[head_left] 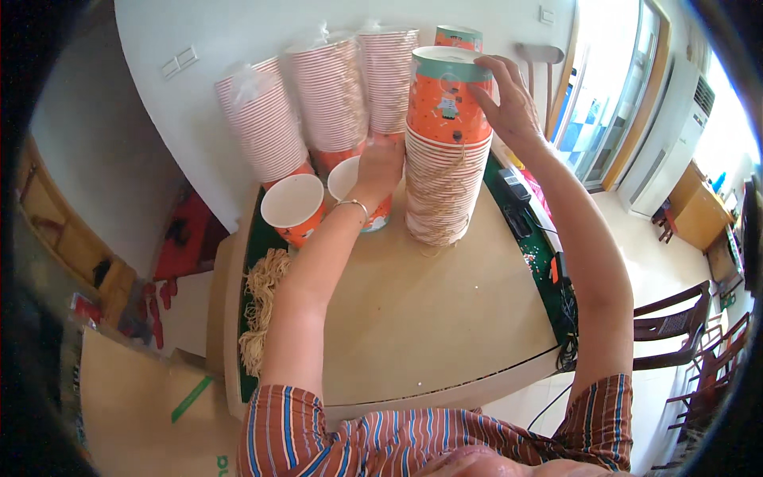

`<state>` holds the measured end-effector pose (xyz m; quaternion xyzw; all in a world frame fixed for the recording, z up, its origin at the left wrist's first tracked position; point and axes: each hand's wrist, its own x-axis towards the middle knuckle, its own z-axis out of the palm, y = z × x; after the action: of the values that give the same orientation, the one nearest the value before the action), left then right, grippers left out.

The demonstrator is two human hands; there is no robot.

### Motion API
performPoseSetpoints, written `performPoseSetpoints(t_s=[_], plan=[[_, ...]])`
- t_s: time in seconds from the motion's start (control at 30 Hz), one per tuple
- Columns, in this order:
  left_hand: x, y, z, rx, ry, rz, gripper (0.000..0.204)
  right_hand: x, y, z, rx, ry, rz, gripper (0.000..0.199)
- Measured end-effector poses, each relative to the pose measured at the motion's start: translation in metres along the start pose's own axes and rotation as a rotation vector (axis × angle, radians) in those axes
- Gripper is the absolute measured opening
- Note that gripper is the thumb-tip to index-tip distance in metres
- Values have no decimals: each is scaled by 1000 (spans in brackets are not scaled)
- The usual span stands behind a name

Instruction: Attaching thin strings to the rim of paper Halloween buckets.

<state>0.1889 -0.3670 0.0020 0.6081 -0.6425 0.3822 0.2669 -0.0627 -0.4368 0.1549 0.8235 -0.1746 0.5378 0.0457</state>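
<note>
The upper edge of a tall stack of paper tubs (437, 155) is touched by the fingers (496, 67) of the right hand (517, 115), spread and laid against it, with the thumb parted from them. The stack is topped by a smooth orange-and-green printed tub, with ridged pale rims and draped thin string beneath. The left hand (383, 168) is held just left of the stack, its fingers hidden; whether anything is gripped cannot be told. An open round tub (342, 178) is partly covered by that wrist; a white-lined tub (292, 202) is set farther left. Beyond the left fingers, ridged stacks in crinkled clear film (327, 91) are crowded before the wall (238, 32). A fibrous string bundle (262, 310) is laid along the bench's left edge. Nearer the body than both sets of fingers, wide flat room is left on the tan bench (429, 318).
</note>
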Motion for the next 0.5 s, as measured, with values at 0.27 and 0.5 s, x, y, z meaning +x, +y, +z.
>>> performPoseSetpoints(t_s=[0.27, 0.5], plan=[[-17, -25, -33, -231, -165, -371, 23, 1, -3, 1, -23, -16, -31, 44], [-7, -28, -29, -540, 58, -313, 32, -3, -2, 3, -155, 150, -92, 56]])
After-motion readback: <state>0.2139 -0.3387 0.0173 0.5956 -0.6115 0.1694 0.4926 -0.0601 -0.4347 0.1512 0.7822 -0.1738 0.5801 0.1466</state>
